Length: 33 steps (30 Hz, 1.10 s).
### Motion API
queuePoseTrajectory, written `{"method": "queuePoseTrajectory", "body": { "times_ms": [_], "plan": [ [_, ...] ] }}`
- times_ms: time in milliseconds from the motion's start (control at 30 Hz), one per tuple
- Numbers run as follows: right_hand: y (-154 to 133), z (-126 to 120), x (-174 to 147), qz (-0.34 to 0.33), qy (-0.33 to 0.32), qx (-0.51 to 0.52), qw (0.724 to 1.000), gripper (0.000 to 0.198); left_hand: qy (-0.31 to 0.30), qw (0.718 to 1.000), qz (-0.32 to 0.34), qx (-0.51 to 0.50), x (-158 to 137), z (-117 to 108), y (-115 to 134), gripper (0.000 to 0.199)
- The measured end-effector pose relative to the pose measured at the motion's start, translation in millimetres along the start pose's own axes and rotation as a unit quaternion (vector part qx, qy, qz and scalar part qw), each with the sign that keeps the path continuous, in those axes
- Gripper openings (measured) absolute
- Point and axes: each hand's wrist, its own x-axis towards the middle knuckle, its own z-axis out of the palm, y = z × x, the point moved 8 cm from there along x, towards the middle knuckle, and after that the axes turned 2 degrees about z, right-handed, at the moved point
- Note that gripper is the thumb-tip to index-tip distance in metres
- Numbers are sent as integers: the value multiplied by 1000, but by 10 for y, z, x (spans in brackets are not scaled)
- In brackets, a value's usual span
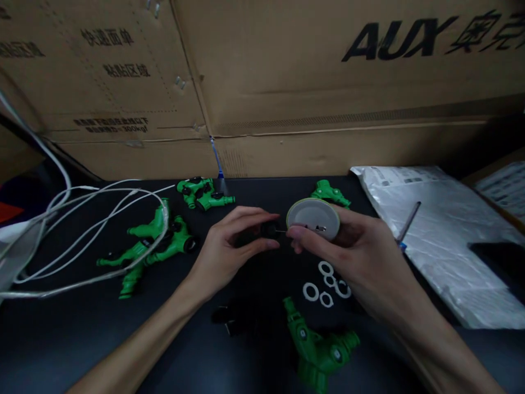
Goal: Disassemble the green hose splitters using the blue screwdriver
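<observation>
At the left edge of my table, white cables loop over a cluster of green fittings; if my forearm caught a loop, it could drag those fittings along. Farther back lies another green group, and nearer me some dark pieces almost vanish against the black top, so I could brush one away unnoticed.

My left hand is closed to a narrow pinch, thumb and fingers around a small black part, out over the middle of the table. A thin pin reaches to it from the round badge; whether the tip is inside, I can't tell. Should I push crookedly, the pin could skid off and prick my fingertips, bend, or twist the part out of so small a hold.

The green splitter stands clear in front, but the white rings lie loose just below my right hand, which clamps the badge between thumb and fingers, its back towards me. A dropped wrist could scatter them. Farther right, a pen-like tool lies on the silvery packet, and a nudge from my arm could roll it off
</observation>
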Motion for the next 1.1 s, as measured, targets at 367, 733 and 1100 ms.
{"method": "queuePoseTrajectory", "body": {
  "times_ms": [367, 733, 1100],
  "plan": [
    [-43, -15, -90, -23, 37, -67, 997, 6, -8, 999, -41, -13, -81, 60, -56, 34],
    [-248, 50, -228, -153, 65, -227, 960, 13, 17, 984, 149, 91, -130, 1, 209, 40],
    [-255, 43, -262, -169, 55, -234, 956, 10, 14, 969, 214, 124, -133, 2, 337, 45]
  ]
}}
